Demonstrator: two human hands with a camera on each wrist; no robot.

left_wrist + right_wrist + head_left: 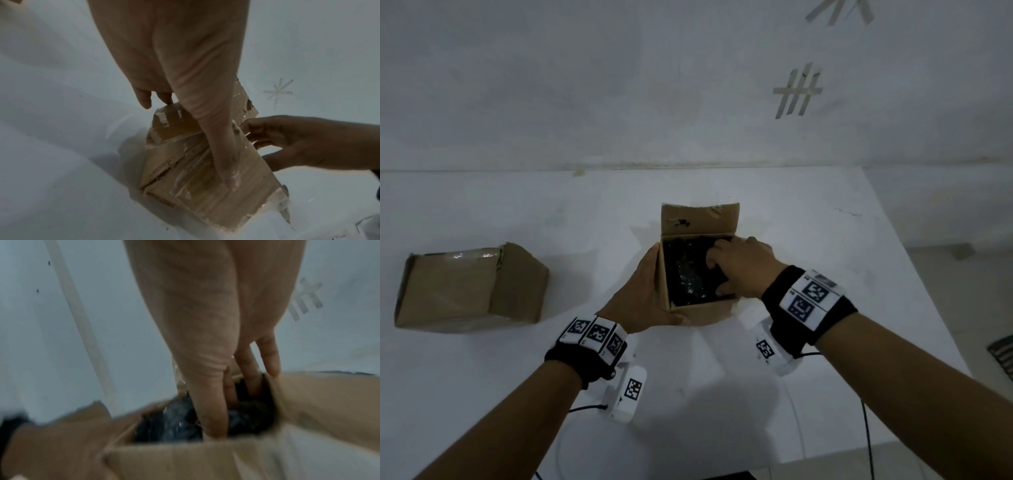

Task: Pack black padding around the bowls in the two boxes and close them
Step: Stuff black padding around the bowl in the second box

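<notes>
- My right hand [739, 265] reaches down into the open brown cardboard box [698, 310] mid-surface, fingers curled into crinkly glossy black padding [688, 274].
- My left hand [643, 294] lies flat, released, against its left wall.
- Rear flap [700, 219] upright, just beyond my right hand.
- Second brown cardboard box [469, 287] shut, well left.

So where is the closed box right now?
In the head view the closed box sits on the white table at far left, apart from the open box that the left hand steadies at centre.
</notes>
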